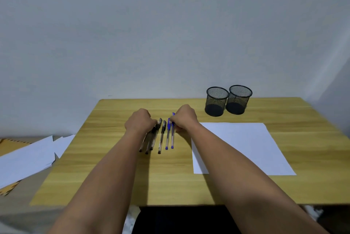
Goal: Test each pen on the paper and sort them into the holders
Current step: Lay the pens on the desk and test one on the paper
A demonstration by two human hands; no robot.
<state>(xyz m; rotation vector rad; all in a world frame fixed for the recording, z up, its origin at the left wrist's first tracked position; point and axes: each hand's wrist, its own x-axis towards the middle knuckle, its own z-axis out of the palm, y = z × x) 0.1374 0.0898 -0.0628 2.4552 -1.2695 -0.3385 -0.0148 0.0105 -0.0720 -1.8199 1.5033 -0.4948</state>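
Head view: six pens lie side by side mid-table (106,158), long axes running near-to-far, black pens (161,139) left, blue pens (169,137) right; paper (246,148) lies to the right, two holders (216,101) beyond it, both apparently empty. Right hand (184,119), knuckles up, fingers curled, pinches the far end of the rightmost blue pen and is nearer the paper. Left hand (140,121) curls over the black pens' far ends; real grip or not, cannot tell.

Four black pens (160,139) and two blue pens (169,135) side by side on desk, blank paper (246,146) right, two empty mesh holders (228,101) behind
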